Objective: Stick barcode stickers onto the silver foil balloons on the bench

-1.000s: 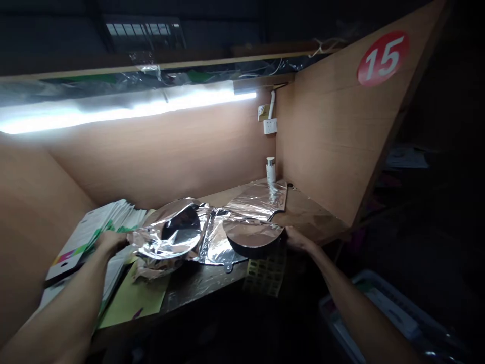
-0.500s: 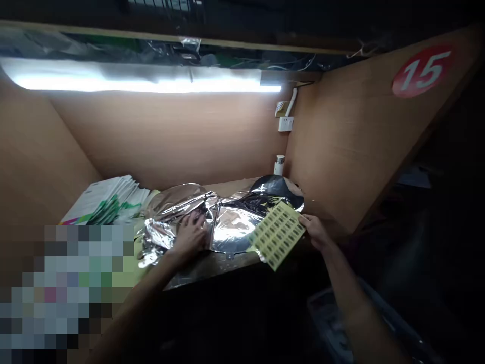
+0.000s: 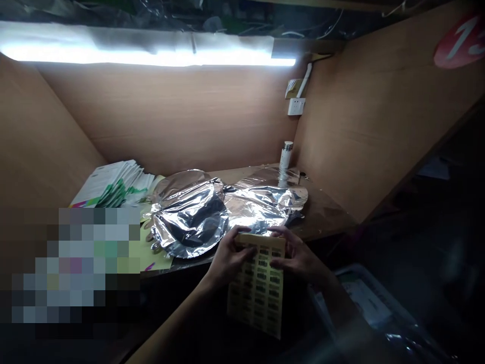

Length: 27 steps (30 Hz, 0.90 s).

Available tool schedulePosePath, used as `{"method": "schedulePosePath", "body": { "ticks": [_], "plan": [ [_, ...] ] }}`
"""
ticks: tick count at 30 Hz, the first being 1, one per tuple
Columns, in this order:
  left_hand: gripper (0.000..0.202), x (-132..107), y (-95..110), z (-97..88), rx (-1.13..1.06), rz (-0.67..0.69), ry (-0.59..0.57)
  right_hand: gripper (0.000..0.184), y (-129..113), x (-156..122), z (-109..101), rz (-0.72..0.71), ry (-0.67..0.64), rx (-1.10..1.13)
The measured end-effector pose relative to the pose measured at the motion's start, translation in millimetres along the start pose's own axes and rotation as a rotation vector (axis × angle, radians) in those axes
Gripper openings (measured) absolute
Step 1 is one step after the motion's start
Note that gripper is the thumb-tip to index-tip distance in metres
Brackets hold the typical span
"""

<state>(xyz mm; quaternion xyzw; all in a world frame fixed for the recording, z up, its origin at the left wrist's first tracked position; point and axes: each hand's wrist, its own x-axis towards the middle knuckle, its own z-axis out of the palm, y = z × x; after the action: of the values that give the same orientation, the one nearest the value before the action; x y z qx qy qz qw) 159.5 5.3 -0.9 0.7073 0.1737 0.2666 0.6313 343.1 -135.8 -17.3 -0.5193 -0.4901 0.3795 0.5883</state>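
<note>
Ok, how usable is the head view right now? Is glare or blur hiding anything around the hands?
Head view: the strip light is blown out white, and the foil throws hard glare. A pixelated block hides the lower left. The label sheet between the left hand and right hand is dim but readable as rows.

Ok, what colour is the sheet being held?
The sheet is pale yellow with dark rows; head view.

Two hands (image 3: 229,258), one sheet of yellow labels (image 3: 257,298), one white bottle (image 3: 286,156), one wall socket (image 3: 296,106), one strip light (image 3: 151,55).
</note>
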Motion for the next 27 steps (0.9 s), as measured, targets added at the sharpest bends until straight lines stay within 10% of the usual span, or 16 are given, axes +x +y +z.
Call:
{"method": "schedulePosePath", "body": {
  "ticks": [6, 11, 27],
  "plan": [
    [0.032, -6.9, -5.3, -2.2, 0.058, -0.058, 0.122, 0.030, 18.8, -3.5, 16.8, -0.028, 0.091, 0.010],
    [0.034, -5.6, -7.6, -8.9, 0.221, -0.063, 0.132, 0.032, 36.8, 0.1, 24.2, 0.049, 0.069, 0.171],
    [0.039, -13.6, -14.8, -3.8, 0.521, 0.050, 0.159, 0.021, 29.1, -5.1, 27.8, -0.378, 0.148, -0.545]
  ]
}}
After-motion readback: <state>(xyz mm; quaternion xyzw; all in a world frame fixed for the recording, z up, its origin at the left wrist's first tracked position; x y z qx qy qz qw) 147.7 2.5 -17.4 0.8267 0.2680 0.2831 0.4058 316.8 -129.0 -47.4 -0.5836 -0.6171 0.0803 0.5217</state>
